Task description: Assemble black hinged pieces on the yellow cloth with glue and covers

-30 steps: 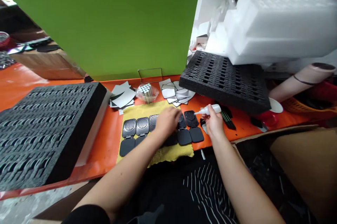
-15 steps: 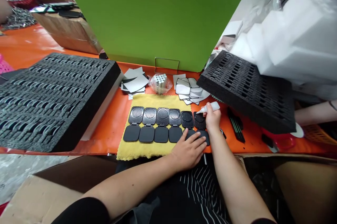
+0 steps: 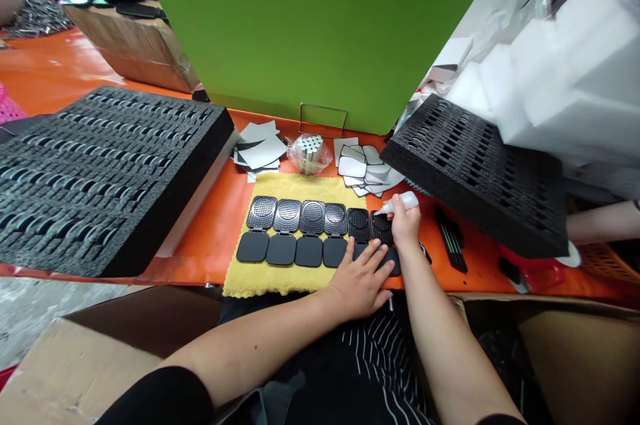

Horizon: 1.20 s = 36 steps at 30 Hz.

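Observation:
Several flat black hinged cases lie open in a row on a yellow cloth [image 3: 280, 284]. Their upper halves have a round grid pattern, and the lower halves [image 3: 309, 252] are smooth and plain. My left hand [image 3: 357, 285] rests palm down, fingers spread, over the lower halves of the two rightmost cases. In my right hand [image 3: 406, 225] is a white squeeze bottle [image 3: 408, 200] with a thin nozzle. The nozzle tip points left at the upper half of the rightmost case [image 3: 383, 228]; whether it touches is unclear.
Slotted black foam trays stand left [image 3: 105, 178] and right [image 3: 480, 178]. Behind the cloth are loose white sheets [image 3: 263, 150], a bag of metal rods [image 3: 310, 153] and rounded mirror-like plates [image 3: 353, 166]. A green panel [image 3: 320, 32] rises behind. Another person's forearm [image 3: 603, 224] shows at right.
The camera view has shifted slightly, so the scene sits a little differently. Both hands and the bottle stay at the rightmost cases, with hardly any movement.

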{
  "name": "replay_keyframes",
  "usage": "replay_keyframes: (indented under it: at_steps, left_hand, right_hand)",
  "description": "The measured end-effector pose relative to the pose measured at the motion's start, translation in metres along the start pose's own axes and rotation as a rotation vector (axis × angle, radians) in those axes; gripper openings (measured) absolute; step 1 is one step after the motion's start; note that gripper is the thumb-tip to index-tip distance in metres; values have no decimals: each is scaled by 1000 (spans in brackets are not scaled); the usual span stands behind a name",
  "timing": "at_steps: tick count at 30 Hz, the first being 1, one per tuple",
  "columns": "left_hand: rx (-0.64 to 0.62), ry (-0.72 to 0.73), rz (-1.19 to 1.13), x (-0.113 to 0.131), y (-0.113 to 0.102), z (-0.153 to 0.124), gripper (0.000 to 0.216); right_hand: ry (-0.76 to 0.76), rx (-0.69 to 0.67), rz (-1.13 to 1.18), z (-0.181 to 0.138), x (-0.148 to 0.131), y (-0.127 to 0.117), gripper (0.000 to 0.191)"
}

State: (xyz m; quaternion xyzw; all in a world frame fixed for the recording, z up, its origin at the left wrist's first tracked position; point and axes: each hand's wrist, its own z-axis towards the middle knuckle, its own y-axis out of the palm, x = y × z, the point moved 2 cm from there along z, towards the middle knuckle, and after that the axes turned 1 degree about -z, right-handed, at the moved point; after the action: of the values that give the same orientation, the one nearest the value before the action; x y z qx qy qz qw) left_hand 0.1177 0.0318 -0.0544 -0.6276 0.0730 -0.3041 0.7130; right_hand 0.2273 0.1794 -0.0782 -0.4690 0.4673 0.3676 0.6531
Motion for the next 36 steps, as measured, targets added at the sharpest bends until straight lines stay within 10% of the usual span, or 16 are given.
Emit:
replay_keyframes:
  at_steps: [36]
  left_hand:
    - [42,-108,-20,-10,6,16,53]
  right_hand:
    - [-14,28,12,-2,-3,1,34]
